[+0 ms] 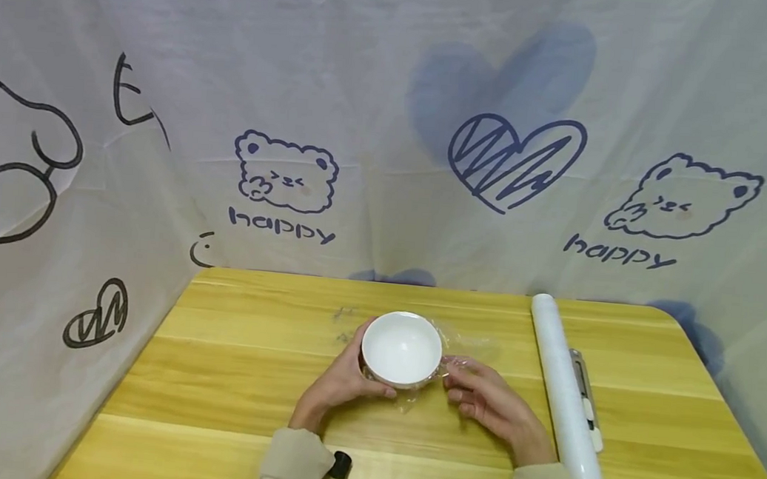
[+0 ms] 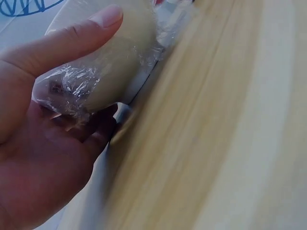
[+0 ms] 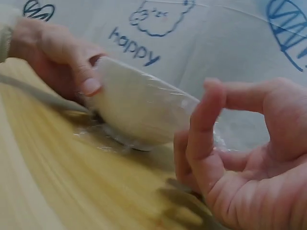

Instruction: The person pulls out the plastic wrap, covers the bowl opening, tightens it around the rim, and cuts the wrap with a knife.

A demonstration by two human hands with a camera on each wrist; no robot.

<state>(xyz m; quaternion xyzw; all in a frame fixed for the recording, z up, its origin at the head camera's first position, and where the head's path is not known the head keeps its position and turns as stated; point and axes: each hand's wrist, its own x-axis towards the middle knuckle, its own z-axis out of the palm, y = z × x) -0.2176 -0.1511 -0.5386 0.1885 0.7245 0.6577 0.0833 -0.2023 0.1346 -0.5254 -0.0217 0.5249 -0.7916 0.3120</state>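
A white bowl [image 1: 402, 351] sits at the middle of the wooden table, its opening facing up. Clear cling film [image 2: 79, 84] wraps round its outside, with loose crumpled edges sticking out at the right and below. My left hand [image 1: 347, 376] grips the bowl from the left, thumb along the near side and fingers behind and under it. On the other side, my right hand [image 1: 489, 401] pinches a loose edge of the film between thumb and index finger, close beside the rim. In the right wrist view the film stretches over the bowl's wall [image 3: 139, 105] toward those fingertips.
A long white roll [image 1: 563, 389] lies along the table's right part. Just right of it is a grey and white box cutter [image 1: 584, 391], partly hidden by the roll. A printed cloth [image 1: 392, 121] hangs behind the table's far edge and at both sides.
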